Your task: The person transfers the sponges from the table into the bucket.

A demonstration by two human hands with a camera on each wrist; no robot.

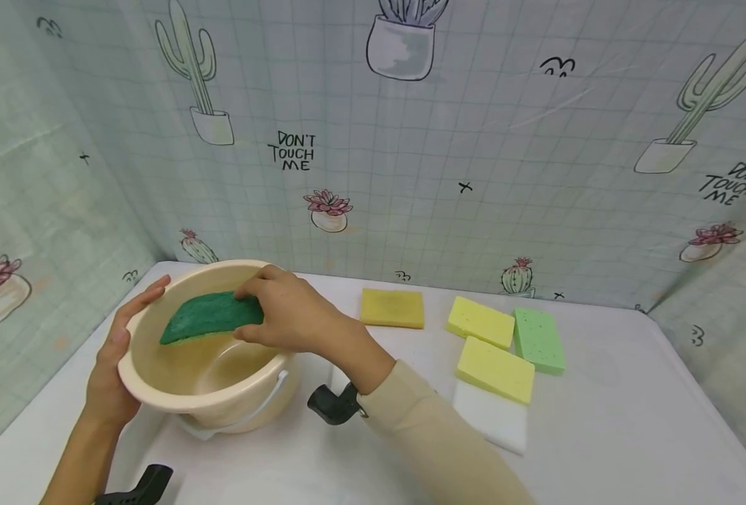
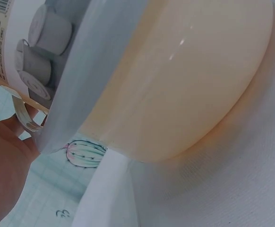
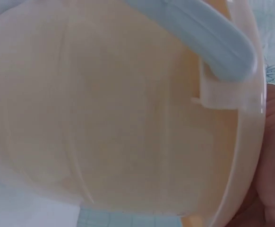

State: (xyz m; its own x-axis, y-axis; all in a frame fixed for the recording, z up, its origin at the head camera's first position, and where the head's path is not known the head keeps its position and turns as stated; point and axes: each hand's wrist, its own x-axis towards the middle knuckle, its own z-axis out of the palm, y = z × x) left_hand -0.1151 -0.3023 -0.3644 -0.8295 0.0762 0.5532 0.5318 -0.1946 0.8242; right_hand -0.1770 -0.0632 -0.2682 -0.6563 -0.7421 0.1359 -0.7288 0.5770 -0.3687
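A cream plastic bucket (image 1: 205, 401) stands tilted at the left of the table, its pale blue-grey handle (image 1: 247, 419) hanging down in front. My left hand (image 1: 109, 365) holds the bucket's left side, fingers along the rim. Over the bucket's mouth, my right hand (image 1: 291, 312) pinches a dark green scouring sponge (image 1: 212, 315) between thumb and fingers; a thin yellow edge shows under the green. In the left wrist view, a printed label (image 2: 14, 52) covers part of the bucket near my left hand (image 2: 7, 156). The right wrist view shows the bucket wall (image 3: 118, 118) and my right hand (image 3: 274, 156) beyond the rim.
A darker yellow sponge (image 1: 392, 308) lies at the back middle of the white table (image 1: 625, 414). Right of it are two light yellow sponges (image 1: 480, 322), a green sponge (image 1: 539, 340) and a white block (image 1: 493, 417). A printed curtain (image 1: 411, 140) hangs behind.
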